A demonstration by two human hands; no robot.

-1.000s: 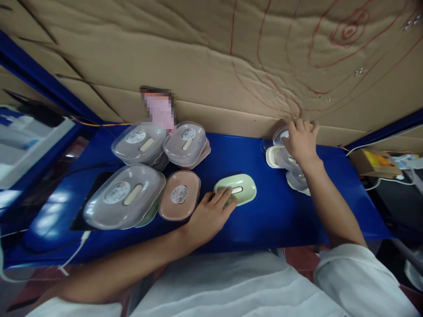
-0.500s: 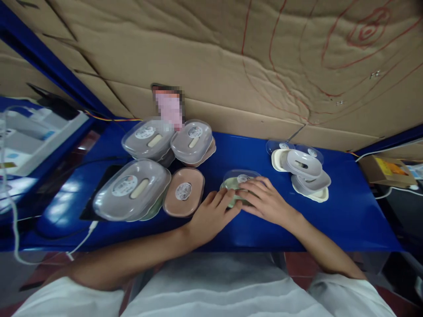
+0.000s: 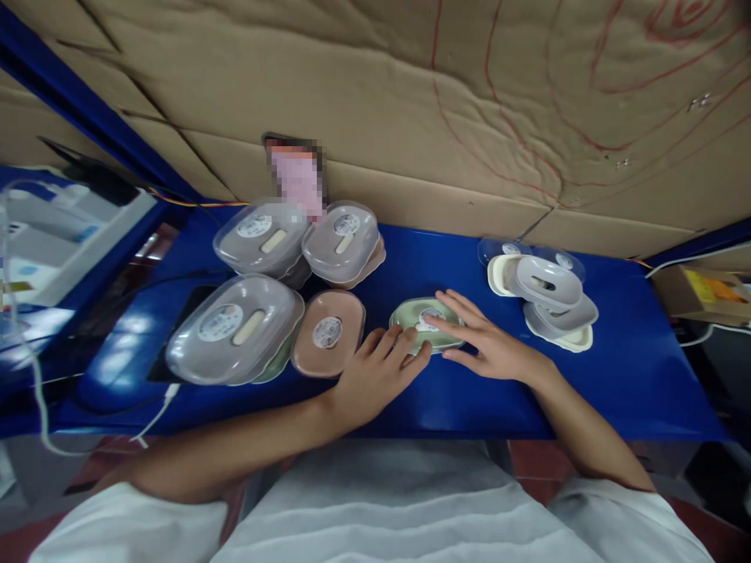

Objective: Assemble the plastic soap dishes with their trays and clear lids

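A green soap box with a clear lid and a round sticker lies flat on the blue table in front of me. At its left edge, my left hand rests with the fingers bent but apart, the tips touching the lid. From the other side, my right hand reaches over the right end with fingers spread, and the fingertips meet the lid near the sticker. Neither hand is wrapped around the box. Left of my left hand lies a brown soap box with a similar sticker.
Stacked boxes with clear lids stand at the left. Grey dishes, cream trays and clear lids sit in a pile at the right. A phone leans on the cardboard wall. White cables hang at the left.
My right hand has drawn back to the right and its fingers have spread, leaving more of the green box and its sticker showing. The left hand stays by the box's left edge.
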